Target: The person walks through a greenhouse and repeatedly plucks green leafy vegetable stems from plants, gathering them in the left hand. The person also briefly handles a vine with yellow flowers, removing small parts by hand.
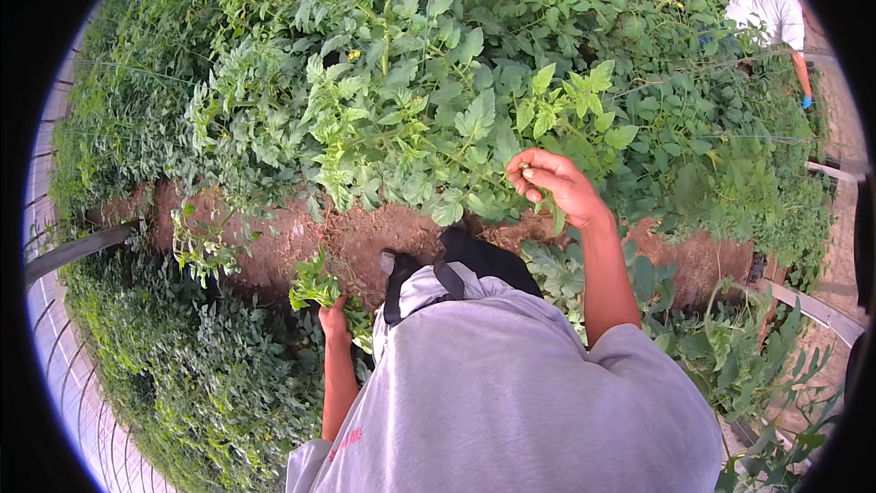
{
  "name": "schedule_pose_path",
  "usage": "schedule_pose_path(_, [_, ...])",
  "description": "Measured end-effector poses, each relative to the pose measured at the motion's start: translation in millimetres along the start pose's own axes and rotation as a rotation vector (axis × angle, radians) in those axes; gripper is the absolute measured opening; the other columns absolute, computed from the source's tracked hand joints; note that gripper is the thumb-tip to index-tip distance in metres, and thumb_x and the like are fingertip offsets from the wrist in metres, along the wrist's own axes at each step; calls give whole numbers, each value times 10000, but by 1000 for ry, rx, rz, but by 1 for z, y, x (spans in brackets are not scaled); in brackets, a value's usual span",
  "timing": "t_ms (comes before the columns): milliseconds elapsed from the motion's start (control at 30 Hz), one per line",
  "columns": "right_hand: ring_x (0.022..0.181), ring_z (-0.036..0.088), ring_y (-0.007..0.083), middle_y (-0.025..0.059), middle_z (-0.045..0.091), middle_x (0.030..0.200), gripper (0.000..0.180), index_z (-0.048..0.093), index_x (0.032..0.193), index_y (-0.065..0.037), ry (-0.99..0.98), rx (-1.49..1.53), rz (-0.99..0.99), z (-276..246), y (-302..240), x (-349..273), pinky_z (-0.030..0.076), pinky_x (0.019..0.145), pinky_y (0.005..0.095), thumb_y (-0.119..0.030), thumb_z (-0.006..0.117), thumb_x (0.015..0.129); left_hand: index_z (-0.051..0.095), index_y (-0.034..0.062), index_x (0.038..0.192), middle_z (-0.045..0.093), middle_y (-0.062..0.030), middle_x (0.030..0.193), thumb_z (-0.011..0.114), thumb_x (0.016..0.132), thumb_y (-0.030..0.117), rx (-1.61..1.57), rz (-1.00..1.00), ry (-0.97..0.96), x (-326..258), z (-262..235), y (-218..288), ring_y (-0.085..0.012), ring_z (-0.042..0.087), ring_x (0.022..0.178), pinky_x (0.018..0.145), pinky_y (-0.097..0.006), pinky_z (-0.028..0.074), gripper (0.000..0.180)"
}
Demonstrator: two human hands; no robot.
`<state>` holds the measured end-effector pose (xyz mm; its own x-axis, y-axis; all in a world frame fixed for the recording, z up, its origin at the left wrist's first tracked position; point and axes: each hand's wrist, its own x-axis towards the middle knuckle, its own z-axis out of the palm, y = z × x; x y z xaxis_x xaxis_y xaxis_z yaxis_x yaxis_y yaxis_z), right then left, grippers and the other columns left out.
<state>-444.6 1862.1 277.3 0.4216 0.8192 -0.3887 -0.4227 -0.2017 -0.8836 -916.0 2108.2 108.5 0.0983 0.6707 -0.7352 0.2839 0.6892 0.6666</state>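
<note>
- Head view: the left hand is closed round the stems of a bunch of leafy shoots, whose pale green tops spread out above the fist.
- That bunch is seen near the near edge of the soil strip, left of the person's legs and beside the darker plant row.
- The left forearm points away from the body, low on the left, nearly straight up the view.
- The right hand is raised in front of the tall green plants, which grow along the soil strip's far edge.
- Its fingers are curled with the thumb brought close to them; a small greenish bit shows at the fingertips, but I cannot tell whether it is gripped. A leaf hangs just under the palm.
- The right forearm rises from the grey sleeve and leans slightly left, with the wrist bent toward the left.
- Towards the upper right, a co-worker in a white shirt bends over the plants, a blue-covered hand hanging down.
</note>
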Motion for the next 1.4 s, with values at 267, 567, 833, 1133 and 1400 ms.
schedule_pose_path(267, [718,548,100,39,670,921,333,625,1199,-12,-34,-636,276,52,-15,174,447,643,293,-265,596,983,636,29,1001,686,-73,872,662,886,66,-17,-24,-12,1,-11,-19,-200,667,732,655,-360,560,123])
schedule_pose_path(567, [847,537,159,8,628,936,434,702,1030,-75,-300,-684,492,10,80,286,435,728,345,-405,824,775,624,51,1048,685,-49,872,646,860,16,-195,-107,139,-27,-47,-76,-183,638,735,645,-329,530,193])
schedule_pose_path(833, [662,592,133,29,660,792,268,690,987,-91,-792,-1162,237,32,75,297,457,566,292,-310,709,834,624,30,1052,681,-53,882,644,851,3,-261,-101,222,-36,-44,-102,-180,644,799,715,-323,525,204])
schedule_pose_path(1133, [614,583,316,176,628,705,207,667,747,-11,-787,-1425,303,35,91,327,451,577,431,-170,750,645,633,24,1065,693,-53,930,645,840,2,-276,-89,187,-27,-37,-109,-177,658,812,727,-318,529,227])
schedule_pose_path(1400, [833,640,307,132,695,939,260,686,1012,-128,-785,-1637,118,49,53,300,487,691,419,-74,637,763,638,28,1076,697,-51,940,648,838,7,-291,-85,205,-28,-41,-110,-180,656,821,744,-323,526,239])
